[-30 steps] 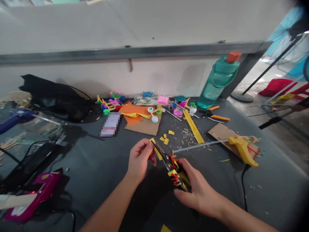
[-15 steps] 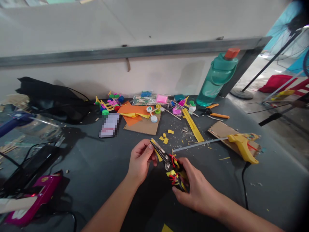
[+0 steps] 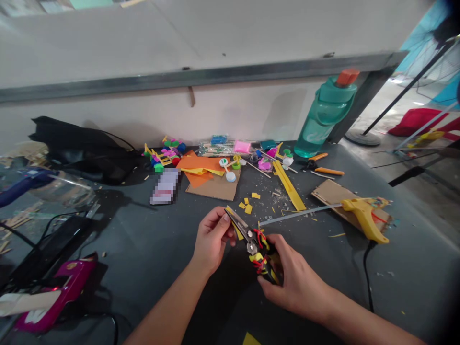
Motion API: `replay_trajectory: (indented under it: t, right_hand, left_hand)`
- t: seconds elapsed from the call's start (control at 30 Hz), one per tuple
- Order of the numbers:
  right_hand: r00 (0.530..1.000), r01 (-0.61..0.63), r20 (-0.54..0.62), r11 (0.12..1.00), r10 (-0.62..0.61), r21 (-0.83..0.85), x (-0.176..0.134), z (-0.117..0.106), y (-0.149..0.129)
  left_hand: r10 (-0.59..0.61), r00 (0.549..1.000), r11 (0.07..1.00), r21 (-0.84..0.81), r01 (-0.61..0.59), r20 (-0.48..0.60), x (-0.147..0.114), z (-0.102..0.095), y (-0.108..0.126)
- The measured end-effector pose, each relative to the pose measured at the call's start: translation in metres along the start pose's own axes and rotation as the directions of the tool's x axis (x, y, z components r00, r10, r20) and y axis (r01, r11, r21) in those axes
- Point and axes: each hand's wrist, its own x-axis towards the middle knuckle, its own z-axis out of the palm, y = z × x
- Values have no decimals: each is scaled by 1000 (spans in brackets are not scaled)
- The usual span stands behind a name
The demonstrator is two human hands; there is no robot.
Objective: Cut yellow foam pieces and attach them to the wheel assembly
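My right hand [image 3: 296, 275] is wrapped round the black handles of a pair of scissors [image 3: 253, 244], which carry red and yellow wrapping. Their blades point up and left, to the fingertips of my left hand [image 3: 212, 242]. Those fingers pinch a small yellow strip [image 3: 239, 233], partly hidden behind the blades, so I cannot see how much of it lies between them. Just beyond the blade tips lie several small yellow cut squares [image 3: 248, 209]. A longer yellow strip [image 3: 289, 187] rests farther back, to the right.
A yellow glue gun [image 3: 364, 218] with a cord lies on cardboard at right. Behind it are orange-handled pliers [image 3: 328, 171] and a teal bottle [image 3: 325, 117]. Orange sheets [image 3: 196, 165] lie on cardboard, beside a blurred phone-like rectangle [image 3: 165, 186]. A magenta device [image 3: 61, 297] sits at left.
The whole view has shifted slightly, with things on the table appearing a little farther right. Both hands keep nearly the same pose, the scissors still at the yellow strip.
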Motion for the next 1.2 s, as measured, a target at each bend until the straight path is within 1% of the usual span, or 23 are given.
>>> replay_trajectory:
  t: [0.2,0.5,0.7,0.83,0.97,1.2]
  right_hand:
    - [1000,14,-6,1000,-14,-26,0,0,1]
    - [1000,2,-4,998,-2,-68,1,0,0]
    - [1000,9,-12,996,-10,-88,-1,1,0]
    - [1000,-2,-27,995,-1,-104,-1,1,-1]
    - [999,11,-47,992,-17,-123,-1,2,1]
    - [999,-3,-35,991,-2,-136,-1,3,1]
  left_hand:
    - [12,1000,1000,-4,-12,10,0,0,0]
    - [-15,999,1000,-16,16,28,-1,3,0]
    - [-9,999,999,-37,10,31,-1,3,0]
    - [-5,999,999,-47,7,36,-1,3,0]
    - [-5,1000,999,-50,6,30,-1,4,0]
    - [-1,999,999,-37,3,33,0,2,-1]
